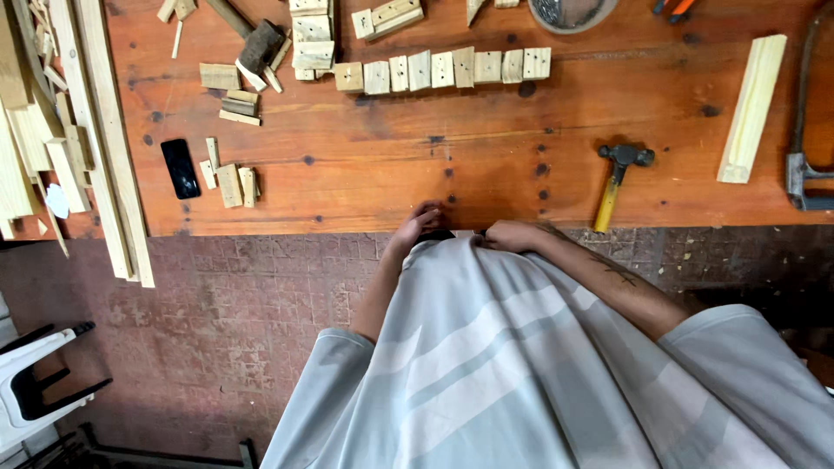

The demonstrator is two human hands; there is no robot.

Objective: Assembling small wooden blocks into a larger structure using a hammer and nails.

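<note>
My left hand (419,221) rests at the near edge of the orange-brown wooden workbench (365,174) with its fingers curled. My right hand (512,234) lies close beside it, knuckles up, pressed against my grey striped shirt (486,365). A small dark shape shows between the two hands, and the shirt hides what it is. Nearest on the bench is a hammer (615,178) with a yellow handle and black head, to the right of my right hand.
A row of small wooden blocks (443,69) runs across the far bench, with more offcuts at the far left (230,182). A black phone (181,168) lies left, long wood strips (104,139) at the left edge, a pale plank (752,108) and hacksaw (804,165) right. A white chair (35,382) stands on the tiled floor.
</note>
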